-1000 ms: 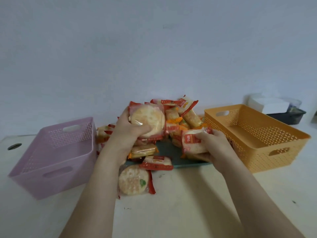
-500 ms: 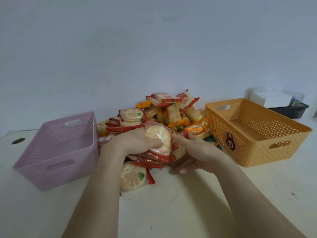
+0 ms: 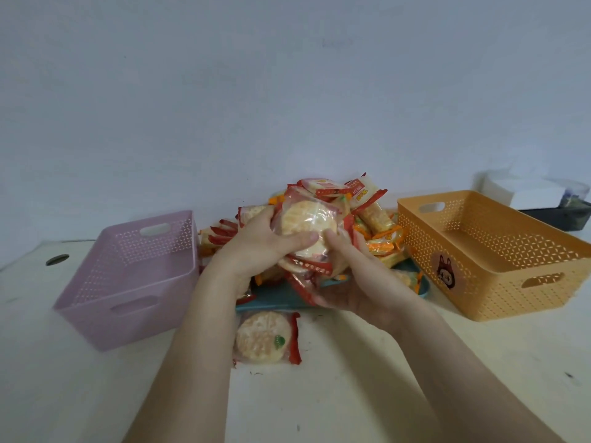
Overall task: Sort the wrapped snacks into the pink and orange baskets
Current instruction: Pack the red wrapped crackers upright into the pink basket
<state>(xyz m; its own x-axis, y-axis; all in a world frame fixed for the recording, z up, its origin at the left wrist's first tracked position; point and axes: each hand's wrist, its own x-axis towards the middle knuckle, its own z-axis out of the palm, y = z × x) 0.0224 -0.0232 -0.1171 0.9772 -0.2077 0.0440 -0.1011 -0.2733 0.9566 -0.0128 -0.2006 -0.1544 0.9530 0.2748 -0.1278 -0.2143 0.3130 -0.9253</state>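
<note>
Your left hand and right hand both grip a stack of round cracker packs, blocking the snack pile on the teal tray between pink basket and orange basket. One loose pack lies on the cream table, pale wall behind. Stack sits higher than half a second ago.

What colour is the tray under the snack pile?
Teal blue. The tray shows best in the head view, the only one.
</note>
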